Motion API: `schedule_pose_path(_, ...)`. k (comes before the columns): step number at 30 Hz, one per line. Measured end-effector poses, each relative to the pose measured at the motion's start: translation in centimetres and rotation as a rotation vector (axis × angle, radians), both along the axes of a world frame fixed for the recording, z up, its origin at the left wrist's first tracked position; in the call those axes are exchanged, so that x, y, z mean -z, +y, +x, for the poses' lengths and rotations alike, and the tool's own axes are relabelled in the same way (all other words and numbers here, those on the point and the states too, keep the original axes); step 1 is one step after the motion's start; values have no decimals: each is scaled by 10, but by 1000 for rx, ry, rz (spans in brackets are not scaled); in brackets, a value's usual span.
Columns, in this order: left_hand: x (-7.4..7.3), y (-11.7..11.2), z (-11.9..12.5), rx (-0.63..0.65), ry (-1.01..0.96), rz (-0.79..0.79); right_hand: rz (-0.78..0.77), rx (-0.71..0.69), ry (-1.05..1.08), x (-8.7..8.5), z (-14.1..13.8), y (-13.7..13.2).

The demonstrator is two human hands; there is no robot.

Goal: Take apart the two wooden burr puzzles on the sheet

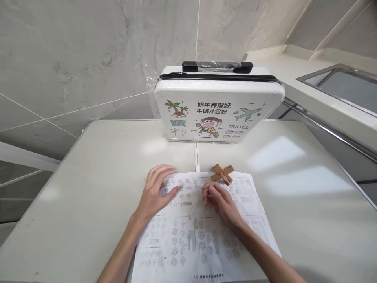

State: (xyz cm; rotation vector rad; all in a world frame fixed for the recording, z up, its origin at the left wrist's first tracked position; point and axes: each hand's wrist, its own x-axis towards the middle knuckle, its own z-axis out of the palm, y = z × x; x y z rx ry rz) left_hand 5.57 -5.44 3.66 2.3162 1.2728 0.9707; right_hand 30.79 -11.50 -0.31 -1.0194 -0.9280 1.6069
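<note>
A white printed instruction sheet (pixel 212 251), covered in small puzzle diagrams and appearing upside down, lies on the table beneath both hands. My left hand (pixel 154 192) is at its upper left corner, thumb spread from the fingers. Bits of a light wooden piece (pixel 163 184) show from behind that hand; most of it is hidden, and I cannot tell whether the hand touches it. Over the sheet's upper middle, my right hand (pixel 219 200) has its fingers curled in, slightly blurred, with nothing visible in them. Just beyond it sits a crossed wooden burr puzzle (pixel 223 174) at the sheet's top edge.
A white cartoon-printed suitcase (pixel 203 106) in clear plastic wrap stands at the back of the pale table (pixel 73 196). Behind is a grey tiled wall (pixel 88 51). To the right runs a white counter (pixel 271 70) with a metal-framed inset (pixel 341 86).
</note>
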Motion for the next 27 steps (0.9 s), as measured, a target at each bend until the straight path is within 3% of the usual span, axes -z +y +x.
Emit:
schedule_pose_path(4, 3, -10, 30, 165, -83, -132, -192, -32, 381, 0, 3, 7)
schedule_pose_path(10, 24, -21, 48, 225, -120, -488, -325, 45, 605, -7, 11, 13)
schedule_pose_path(14, 30, -24, 50, 218, -167, -569, -320, 68, 635, -7, 15, 15)
schedule_pose_path(19, 29, -26, 50, 183, -201, -626, -250, 46, 512, -8, 15, 15)
schedule_pose_path(21, 28, -26, 50, 132, -250, -627, -240, -61, 461, -8, 14, 11)
schedule_pose_path(24, 26, -25, 50, 74, -369, -560, -209, -344, 442, -3, 11, 5)
schedule_pose_path(27, 22, -21, 48, 187, -506, -602, -183, -625, 492, 4, 10, -1)
